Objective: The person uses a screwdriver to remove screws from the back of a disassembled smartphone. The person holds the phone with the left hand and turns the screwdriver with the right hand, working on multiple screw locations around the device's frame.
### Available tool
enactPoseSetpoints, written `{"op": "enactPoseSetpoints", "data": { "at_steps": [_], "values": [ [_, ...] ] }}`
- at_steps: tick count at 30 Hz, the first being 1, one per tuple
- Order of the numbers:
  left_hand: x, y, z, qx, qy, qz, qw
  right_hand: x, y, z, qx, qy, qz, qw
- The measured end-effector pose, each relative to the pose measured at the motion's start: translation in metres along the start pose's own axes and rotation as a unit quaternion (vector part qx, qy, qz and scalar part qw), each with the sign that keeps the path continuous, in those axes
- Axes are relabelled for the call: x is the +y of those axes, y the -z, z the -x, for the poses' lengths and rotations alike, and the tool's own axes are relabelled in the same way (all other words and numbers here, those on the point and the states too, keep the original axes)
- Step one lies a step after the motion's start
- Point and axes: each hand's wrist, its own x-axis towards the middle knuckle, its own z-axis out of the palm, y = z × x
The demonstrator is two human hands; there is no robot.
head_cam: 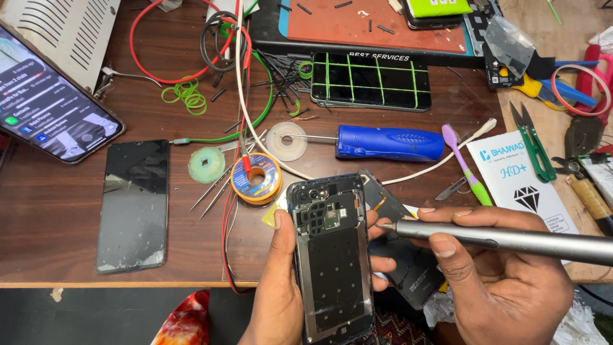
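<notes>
- While the left hand (281, 281) is gripping the opened phone (332, 255) by its edges, thumb on the near side & fingers wrapping the far side, the phone is sitting at 6 o'clock over the desk (191, 262) edge, back cover off, frame facing up.
- Right hand (504, 281) is pinching the grey pen-type screwdriver (504, 239), tip pointing at the phone's right edge, 3 o'clock of the camera cluster.
- Judgement: tip should be seating square in the screw head w/ light pressure, left hand keeping the frame steady, or the bit may slip.
- Blue-handled screwdriver (389, 142) is lying at 12 o'clock; solder reel (255, 179) at 11; dark screen panel (133, 204) at 9.
</notes>
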Motion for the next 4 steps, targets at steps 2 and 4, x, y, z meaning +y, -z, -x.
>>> {"op": "enactPoseSetpoints", "data": {
  "at_steps": [2, 4],
  "values": [
    [-0.0003, 0.0007, 0.0002, 0.001, 0.0, -0.002, 1.0, 0.0002, -0.0004, -0.0002, -0.002, 0.002, 0.001, 1.0],
    [-0.0003, 0.0014, -0.0001, 0.0, 0.002, -0.001, 1.0, 0.0001, -0.0005, -0.001, -0.003, 0.002, 0.01, 1.0]
  ]
}}
